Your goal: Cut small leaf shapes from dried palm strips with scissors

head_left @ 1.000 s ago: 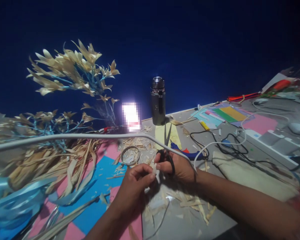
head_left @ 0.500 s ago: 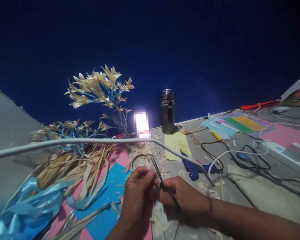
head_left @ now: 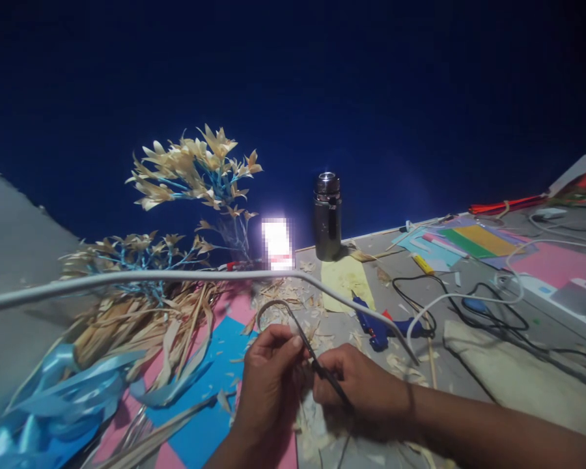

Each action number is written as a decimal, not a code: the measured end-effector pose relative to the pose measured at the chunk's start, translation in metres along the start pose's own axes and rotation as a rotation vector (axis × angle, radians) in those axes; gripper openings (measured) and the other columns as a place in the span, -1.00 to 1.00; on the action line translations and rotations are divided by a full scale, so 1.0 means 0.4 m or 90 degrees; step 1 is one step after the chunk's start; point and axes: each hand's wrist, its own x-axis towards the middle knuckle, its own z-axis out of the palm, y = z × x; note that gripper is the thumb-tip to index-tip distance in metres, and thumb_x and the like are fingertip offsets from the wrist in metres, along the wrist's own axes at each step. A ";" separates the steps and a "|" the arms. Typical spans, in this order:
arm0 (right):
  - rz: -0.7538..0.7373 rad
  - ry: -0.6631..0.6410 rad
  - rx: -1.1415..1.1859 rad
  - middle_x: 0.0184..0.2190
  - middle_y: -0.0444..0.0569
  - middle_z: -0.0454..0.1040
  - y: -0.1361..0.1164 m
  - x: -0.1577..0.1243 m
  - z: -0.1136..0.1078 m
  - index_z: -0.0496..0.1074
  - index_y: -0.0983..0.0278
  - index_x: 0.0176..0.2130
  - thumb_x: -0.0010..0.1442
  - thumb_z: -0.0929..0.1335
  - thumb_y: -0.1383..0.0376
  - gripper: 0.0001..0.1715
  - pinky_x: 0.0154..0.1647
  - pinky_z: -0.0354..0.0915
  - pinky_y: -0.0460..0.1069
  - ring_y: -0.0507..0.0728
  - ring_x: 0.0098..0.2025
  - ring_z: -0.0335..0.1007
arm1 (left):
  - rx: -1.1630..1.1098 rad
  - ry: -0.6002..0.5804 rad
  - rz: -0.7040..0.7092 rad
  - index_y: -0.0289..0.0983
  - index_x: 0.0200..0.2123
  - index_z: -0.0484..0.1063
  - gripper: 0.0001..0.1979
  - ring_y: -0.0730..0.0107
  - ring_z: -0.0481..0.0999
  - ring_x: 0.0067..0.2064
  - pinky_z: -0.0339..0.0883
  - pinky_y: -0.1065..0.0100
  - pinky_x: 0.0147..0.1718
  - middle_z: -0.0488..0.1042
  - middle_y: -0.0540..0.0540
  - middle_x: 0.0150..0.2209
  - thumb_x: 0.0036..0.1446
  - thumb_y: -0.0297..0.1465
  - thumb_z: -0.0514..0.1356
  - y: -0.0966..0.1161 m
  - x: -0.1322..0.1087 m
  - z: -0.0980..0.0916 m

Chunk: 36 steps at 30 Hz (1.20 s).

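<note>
My right hand [head_left: 359, 387] grips black scissors [head_left: 317, 361], whose blades point up and left toward my left hand. My left hand [head_left: 271, 378] is closed in a pinch right beside the blades; what it pinches is too small to make out. Both hands hover over pale dried-leaf scraps [head_left: 317, 430] scattered on the grey table [head_left: 463, 391] and on pink and blue paper sheets [head_left: 209, 384]. A thin ring [head_left: 268, 311] lies just beyond my left hand.
A white cable [head_left: 141, 279] arcs across in front of me. Dried leafy branches with blue stems [head_left: 195, 169] stand at left, blue ribbon [head_left: 49, 404] below them. A dark flask [head_left: 327, 215], blue glue gun [head_left: 378, 326], coloured papers [head_left: 463, 242], black cords and a cloth [head_left: 512, 374] lie to the right.
Over the second the view rose and my hands drew closer in. The scissors tipped from upright to slanting up-left by my left fingers. In the last half second almost nothing moved.
</note>
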 end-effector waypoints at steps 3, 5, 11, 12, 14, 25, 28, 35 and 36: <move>0.001 0.012 -0.003 -0.68 -0.24 0.24 0.004 0.003 -0.002 0.30 0.29 -0.54 -0.07 0.55 0.15 -0.58 -0.65 0.09 -0.17 -0.08 -0.66 0.11 | -0.001 -0.002 -0.004 -0.25 -0.45 0.44 -0.75 0.45 0.47 -0.55 0.33 0.45 -0.53 0.50 0.05 -0.58 -0.11 -0.49 0.47 0.000 -0.001 -0.001; 0.001 0.014 -0.009 -0.67 -0.23 0.28 0.008 0.005 -0.005 0.33 0.31 -0.52 -0.06 0.55 0.15 -0.59 -0.63 0.11 -0.17 -0.08 -0.65 0.15 | 0.003 -0.002 -0.003 -0.25 -0.45 0.44 -0.75 0.44 0.46 -0.55 0.33 0.44 -0.54 0.50 0.04 -0.59 -0.12 -0.49 0.47 -0.001 -0.001 -0.002; 0.004 0.016 0.027 -0.70 -0.28 0.19 0.016 0.008 -0.006 0.29 0.29 -0.55 -0.08 0.54 0.22 -0.61 -0.65 0.08 -0.17 -0.09 -0.66 0.08 | -0.009 0.000 0.008 -0.26 -0.46 0.44 -0.74 0.46 0.45 -0.56 0.32 0.44 -0.53 0.49 0.05 -0.59 -0.13 -0.50 0.48 -0.007 0.003 -0.005; 0.008 0.023 0.028 -0.70 -0.27 0.20 0.017 0.008 -0.005 0.30 0.30 -0.55 -0.08 0.54 0.23 -0.62 -0.65 0.09 -0.17 -0.09 -0.66 0.10 | -0.010 -0.003 0.011 -0.26 -0.45 0.44 -0.75 0.46 0.45 -0.56 0.33 0.44 -0.52 0.50 0.05 -0.59 -0.13 -0.50 0.47 -0.008 0.003 -0.006; 0.021 0.031 0.027 -0.70 -0.25 0.24 0.017 0.008 -0.002 0.32 0.30 -0.55 -0.09 0.54 0.24 -0.64 -0.65 0.12 -0.16 -0.07 -0.66 0.16 | -0.006 -0.009 0.012 -0.27 -0.45 0.45 -0.76 0.47 0.46 -0.55 0.33 0.44 -0.51 0.50 0.04 -0.58 -0.11 -0.51 0.46 -0.008 0.003 -0.007; -0.119 0.210 0.039 -0.52 -0.17 0.40 -0.074 -0.001 -0.013 0.42 0.32 -0.37 -0.16 0.61 0.18 -0.55 -0.44 0.21 -0.10 -0.02 -0.50 0.28 | 0.031 -0.060 -0.082 -0.27 -0.42 0.44 -0.76 0.53 0.47 -0.52 0.30 0.51 -0.51 0.52 0.02 -0.50 -0.06 -0.49 0.46 -0.007 -0.006 -0.004; -0.138 0.229 -0.006 -0.45 -0.15 0.44 -0.094 -0.009 -0.027 0.45 0.31 -0.30 -0.16 0.61 0.21 -0.53 -0.42 0.21 -0.10 -0.01 -0.45 0.30 | 0.054 -0.094 -0.118 -0.26 -0.41 0.45 -0.79 0.53 0.43 -0.52 0.26 0.51 -0.51 0.48 0.03 -0.53 -0.03 -0.48 0.44 -0.013 -0.010 -0.007; -0.168 0.184 -0.043 -0.45 -0.16 0.43 -0.098 -0.012 -0.039 0.48 0.32 -0.30 -0.19 0.61 0.26 -0.56 -0.40 0.23 -0.10 0.00 -0.43 0.29 | 0.107 -0.147 -0.178 -0.29 -0.46 0.46 -0.84 0.53 0.35 -0.53 0.14 0.48 -0.52 0.41 0.02 -0.57 -0.01 -0.46 0.41 -0.017 -0.016 -0.008; -0.170 0.186 -0.043 -0.44 -0.15 0.43 -0.097 -0.012 -0.039 0.49 0.32 -0.31 -0.18 0.60 0.26 -0.57 -0.40 0.23 -0.10 0.00 -0.43 0.29 | 0.109 -0.154 -0.182 -0.29 -0.47 0.45 -0.84 0.52 0.34 -0.54 0.13 0.47 -0.53 0.40 0.02 -0.58 -0.01 -0.46 0.40 -0.018 -0.015 -0.009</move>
